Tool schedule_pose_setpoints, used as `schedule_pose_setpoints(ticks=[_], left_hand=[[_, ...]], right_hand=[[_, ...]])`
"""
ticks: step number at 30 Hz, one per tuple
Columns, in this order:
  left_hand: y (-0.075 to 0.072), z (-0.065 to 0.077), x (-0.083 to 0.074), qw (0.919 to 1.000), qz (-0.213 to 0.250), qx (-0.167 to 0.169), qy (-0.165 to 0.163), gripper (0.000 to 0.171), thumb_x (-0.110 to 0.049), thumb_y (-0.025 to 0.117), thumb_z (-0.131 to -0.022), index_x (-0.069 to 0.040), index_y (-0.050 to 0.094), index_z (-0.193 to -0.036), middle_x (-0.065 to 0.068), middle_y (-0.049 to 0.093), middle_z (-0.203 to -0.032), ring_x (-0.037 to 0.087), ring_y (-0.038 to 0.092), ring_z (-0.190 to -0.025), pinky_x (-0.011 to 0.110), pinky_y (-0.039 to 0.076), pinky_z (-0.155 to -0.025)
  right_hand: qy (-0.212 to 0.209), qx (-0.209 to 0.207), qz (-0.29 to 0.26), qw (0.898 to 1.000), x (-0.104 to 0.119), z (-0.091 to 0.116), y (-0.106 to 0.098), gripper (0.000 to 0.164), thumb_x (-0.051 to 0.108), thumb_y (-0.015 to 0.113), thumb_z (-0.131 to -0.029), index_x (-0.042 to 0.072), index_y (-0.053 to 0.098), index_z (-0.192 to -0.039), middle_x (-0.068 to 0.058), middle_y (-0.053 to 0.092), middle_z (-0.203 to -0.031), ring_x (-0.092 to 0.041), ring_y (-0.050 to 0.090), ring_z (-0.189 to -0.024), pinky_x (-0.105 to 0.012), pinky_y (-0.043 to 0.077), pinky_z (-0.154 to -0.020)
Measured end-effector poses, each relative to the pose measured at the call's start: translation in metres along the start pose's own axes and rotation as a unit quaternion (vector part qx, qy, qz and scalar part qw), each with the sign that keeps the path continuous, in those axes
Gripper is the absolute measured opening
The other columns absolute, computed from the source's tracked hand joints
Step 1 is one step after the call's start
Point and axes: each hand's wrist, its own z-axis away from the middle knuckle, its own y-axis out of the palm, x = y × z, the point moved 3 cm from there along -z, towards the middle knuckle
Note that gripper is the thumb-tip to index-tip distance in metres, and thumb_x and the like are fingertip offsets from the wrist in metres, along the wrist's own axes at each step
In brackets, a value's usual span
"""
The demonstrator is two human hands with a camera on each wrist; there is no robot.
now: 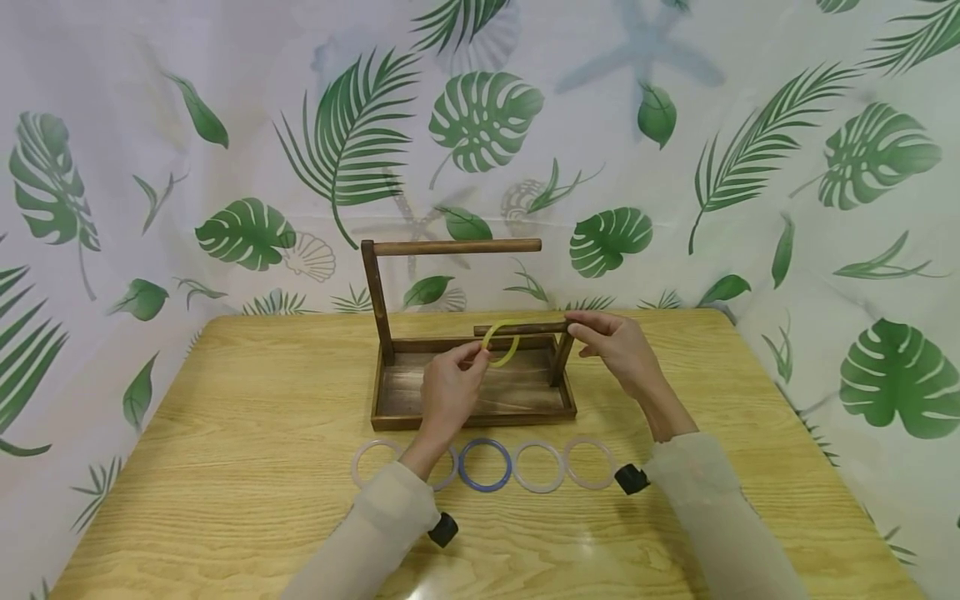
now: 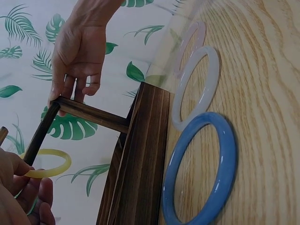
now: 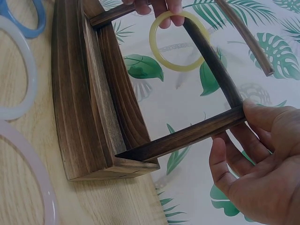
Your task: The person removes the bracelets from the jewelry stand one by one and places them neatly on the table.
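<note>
My left hand [image 1: 452,387] pinches a yellow bangle [image 2: 68,162] between thumb and fingers. The bangle hangs at the free left end of the lower rod [image 1: 536,329] of a dark wooden stand, and the rod appears to pass through it. At the rod's other end, my right hand [image 1: 618,346] grips the corner where rod and short post [image 3: 187,134] meet, thumb on top and fingers beneath. The stand's tray base [image 1: 472,422] rests on the table. Its taller post [image 1: 378,304] at left carries an upper rod [image 1: 457,247] with nothing on it.
In front of the stand lies a row of bangles: a pale one [image 1: 356,458] at left, one partly behind my left wrist, then a blue bangle [image 1: 485,488], a white bangle [image 1: 538,490] and a pinkish bangle [image 1: 590,486]. A leaf-printed cloth [image 1: 480,192] hangs behind the wooden table [image 1: 262,392].
</note>
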Motion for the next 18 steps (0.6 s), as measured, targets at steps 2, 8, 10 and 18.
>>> schedule_pose_setpoints(ticks=[2,8,10,18], left_hand=[[-0.0006,0.0,-0.0004,1.0,0.0,-0.001,0.002,0.02,-0.02,0.069,-0.1,-0.012,0.081,-0.113,0.0,0.079,-0.098,0.017,0.073,-0.078,0.027,0.047,-0.051],[-0.0029,0.0001,-0.0016,1.0,-0.008,-0.001,-0.003,0.019,-0.021,0.069,-0.1,-0.014,0.082,-0.112,-0.001,0.079,-0.097,0.016,0.073,-0.077,0.028,0.047,-0.052],[-0.0038,-0.0003,-0.0014,0.9999,-0.009,0.0,-0.006,0.018,-0.021,0.069,-0.1,-0.014,0.082,-0.111,-0.002,0.079,-0.096,0.016,0.073,-0.078,0.028,0.048,-0.052],[-0.0087,-0.0003,-0.0014,0.9999,-0.011,-0.001,-0.009,0.021,-0.021,0.069,-0.1,-0.011,0.081,-0.114,0.001,0.079,-0.095,0.019,0.074,-0.081,0.03,0.051,-0.054]], right_hand=[[0.001,0.0,0.001,1.0,-0.0008,-0.0005,-0.0003,0.046,0.03,0.064,-0.105,0.002,0.062,-0.142,-0.017,0.058,-0.146,-0.016,0.063,-0.111,-0.027,0.058,-0.084],[0.002,0.001,0.003,1.0,-0.0007,-0.0012,0.0005,0.046,0.031,0.065,-0.105,0.003,0.063,-0.141,-0.016,0.058,-0.146,-0.018,0.063,-0.112,-0.027,0.058,-0.083],[0.001,0.0,0.003,1.0,-0.0005,-0.0011,0.0006,0.046,0.031,0.064,-0.105,0.002,0.063,-0.141,-0.017,0.059,-0.145,-0.017,0.063,-0.111,-0.027,0.058,-0.084],[0.002,-0.002,0.004,1.0,0.0004,0.0001,0.0005,0.046,0.03,0.064,-0.105,0.001,0.062,-0.141,-0.018,0.058,-0.146,-0.017,0.063,-0.111,-0.028,0.058,-0.084]])
